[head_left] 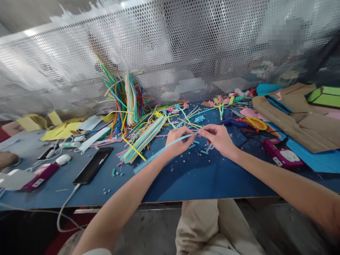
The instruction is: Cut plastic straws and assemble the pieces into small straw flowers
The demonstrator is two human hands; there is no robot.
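Observation:
A long light blue pipe cleaner (159, 151) slants from lower left up to my fingertips, its near end blurred. My left hand (179, 141) pinches it close to its upper end. Against those fingers, my right hand (219, 140) is closed in a pinch at the same end, partly hiding what lies between the fingertips. Short blue cut pieces (204, 152) lie on the blue table below my hands. Just beyond them is a blue leaf-shaped piece (199, 119). To the left lies a bundle of pastel pipe cleaners (145, 140).
Upright bunches of colored pipe cleaners (131, 99) stand by the perforated metal screen (191, 46). A phone (93, 165) with a cable lies left. Purple power strips (281, 153), yellow-handled scissors (256, 123), cardboard (305, 117) and a pink-and-yellow flower piece (220, 102) are right. Another person's hand (7, 159) shows far left.

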